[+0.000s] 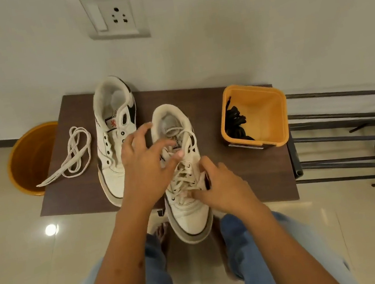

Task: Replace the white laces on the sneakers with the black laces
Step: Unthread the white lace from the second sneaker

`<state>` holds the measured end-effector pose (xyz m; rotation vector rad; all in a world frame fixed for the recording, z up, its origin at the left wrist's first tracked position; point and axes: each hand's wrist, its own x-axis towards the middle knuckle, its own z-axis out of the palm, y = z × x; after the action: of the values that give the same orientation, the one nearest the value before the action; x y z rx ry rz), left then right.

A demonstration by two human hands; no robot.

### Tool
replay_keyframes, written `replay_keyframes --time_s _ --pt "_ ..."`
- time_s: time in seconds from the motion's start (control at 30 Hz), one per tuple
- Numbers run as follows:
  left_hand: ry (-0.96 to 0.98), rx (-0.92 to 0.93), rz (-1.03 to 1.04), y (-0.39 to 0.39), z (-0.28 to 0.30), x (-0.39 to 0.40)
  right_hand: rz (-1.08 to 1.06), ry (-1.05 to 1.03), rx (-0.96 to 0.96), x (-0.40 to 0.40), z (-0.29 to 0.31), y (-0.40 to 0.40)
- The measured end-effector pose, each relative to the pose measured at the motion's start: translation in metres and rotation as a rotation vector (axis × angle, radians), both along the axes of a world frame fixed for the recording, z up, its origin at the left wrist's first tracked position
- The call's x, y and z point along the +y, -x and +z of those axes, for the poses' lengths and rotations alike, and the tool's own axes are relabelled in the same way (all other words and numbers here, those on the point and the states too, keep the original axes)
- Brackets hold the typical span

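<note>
Unlacing the second sneaker, low in the middle of the frame

Your right hand (223,185) rests on the side of the laced sneaker (185,183), fingers bent against it to steady it; keep it there. Your left hand (145,158) is above the loosened white lace (181,140) with fingers apart, gripping nothing: pull each crossing out evenly. Further up, left, lie the bare sneaker (116,133) and the removed lace (73,157); the black laces (235,119) wait in the yellow bin (265,114), right.

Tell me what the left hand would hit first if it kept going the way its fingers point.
Probably the laced sneaker: the left hand points up-right over its tongue and loosened white lace. Beyond lies bare table. Depth is unclear.
</note>
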<state>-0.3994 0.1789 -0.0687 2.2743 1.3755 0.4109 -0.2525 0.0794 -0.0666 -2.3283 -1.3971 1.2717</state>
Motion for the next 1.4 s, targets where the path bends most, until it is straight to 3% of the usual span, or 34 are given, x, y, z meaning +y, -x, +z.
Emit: replay_keyframes --time_s 0.1,0.2,0.37,0.47,0.57,0.67,0.83,0.97,1.0,1.03,1.07,1.13,1.2,1.23,1.33,1.4 --pt "0.02 0.053 -0.008 -0.004 0.005 0.013 -0.2 -0.249 -0.037 0.018 0.006 0.0" --pt "0.003 0.096 -0.017 -0.003 0.009 0.019 -0.439 -0.514 0.062 0.033 0.003 0.008" --pt "0.067 0.074 0.052 -0.002 0.017 0.023 -0.475 -0.6 0.118 0.047 -0.005 0.013" --pt "0.142 -0.012 0.084 0.002 0.024 0.026 -0.615 -0.551 0.331 0.049 -0.001 0.007" --pt "0.354 -0.155 0.104 0.007 0.034 0.027 -0.769 -0.489 0.701 0.049 0.01 0.005" --pt "0.506 -0.238 0.056 0.013 0.044 0.029 -0.8 -0.564 0.928 0.049 0.02 0.001" --pt "0.657 -0.361 0.023 0.018 0.055 0.032 -0.93 -0.767 0.845 0.049 0.02 -0.008" --pt "0.614 -0.802 0.467 0.02 0.057 0.038 -1.114 -1.083 0.641 0.046 0.021 -0.018" --pt "0.545 -0.828 0.541 0.022 0.054 0.039 -1.136 -1.123 0.577 0.046 0.019 -0.02" --pt "0.429 -0.707 0.582 0.025 0.046 0.041 -1.131 -1.121 0.507 0.045 0.017 -0.022" --pt "0.295 -0.465 0.59 0.027 0.038 0.042 -1.092 -1.069 0.419 0.045 0.014 -0.023" --pt "0.143 -0.084 0.54 0.027 0.028 0.04 -0.903 -0.799 0.204 0.045 0.004 -0.023" --pt "0.116 -0.104 0.421 0.022 0.027 0.039 -0.682 -0.538 0.067 0.044 -0.002 -0.018" --pt "0.085 -0.145 0.337 0.019 0.03 0.038 -0.618 -0.508 0.037 0.044 -0.001 -0.013" --pt "0.009 -0.047 0.085 0.005 0.032 0.032 -0.591 -0.634 -0.023 0.044 0.006 -0.007" --pt "0.068 0.108 -0.03 -0.004 0.03 0.025 -0.588 -0.714 -0.048 0.044 0.01 -0.008"
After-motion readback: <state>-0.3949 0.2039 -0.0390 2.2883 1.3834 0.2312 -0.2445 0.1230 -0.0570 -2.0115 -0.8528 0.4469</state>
